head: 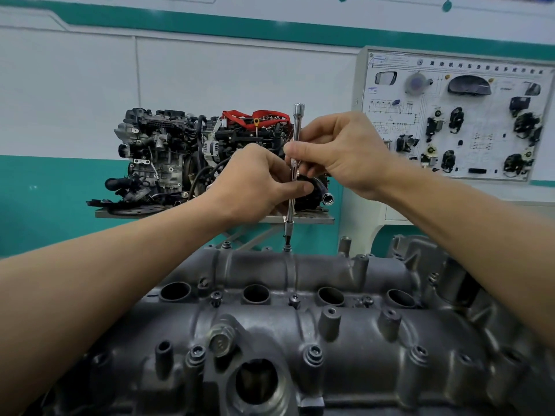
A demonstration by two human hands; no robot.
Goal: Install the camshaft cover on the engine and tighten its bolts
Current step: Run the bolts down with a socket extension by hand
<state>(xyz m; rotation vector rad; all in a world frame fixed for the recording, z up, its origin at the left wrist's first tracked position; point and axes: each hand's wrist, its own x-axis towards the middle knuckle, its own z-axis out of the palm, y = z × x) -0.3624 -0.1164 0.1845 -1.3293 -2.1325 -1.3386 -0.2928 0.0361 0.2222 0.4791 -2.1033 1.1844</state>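
Right hand (339, 151) around bar (298, 123) atop bolt (287, 248)

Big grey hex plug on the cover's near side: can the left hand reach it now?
Probably yes. The big grey hex plug sits uncovered, nearer than the left hand, nothing between. But that hand pinches the long chrome extension bar and must let go first.

Grey metal table (312, 219) at rear, before teal-and-white wall (60, 190); diagonal braces (255, 235) beneath. Two engines side by side on top: left engine (156, 157) grey and black, right engine (240, 139) with red straps (271, 114) and yellow dipstick handle (256, 121).
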